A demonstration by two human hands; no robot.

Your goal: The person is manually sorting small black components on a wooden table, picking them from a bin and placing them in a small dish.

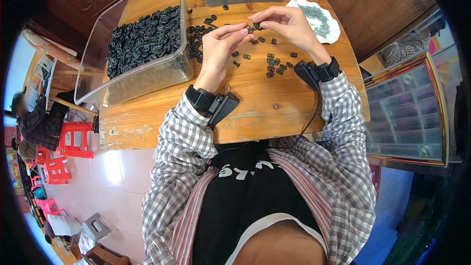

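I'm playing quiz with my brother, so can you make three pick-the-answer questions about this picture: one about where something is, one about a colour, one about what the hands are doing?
1. Where is the clear bin full of small parts?
A. On the table's left side
B. On the floor
C. On a red stool

2. What colour are the loose small parts on the table?
A. White
B. Black
C. Yellow

3. What are the left hand and right hand doing?
A. Lying flat
B. Pinching one small black piece between them
C. Lifting the bin

Answers: 1 A, it sits left of the hands. 2 B, all look black. 3 B, the fingertips meet on the piece.
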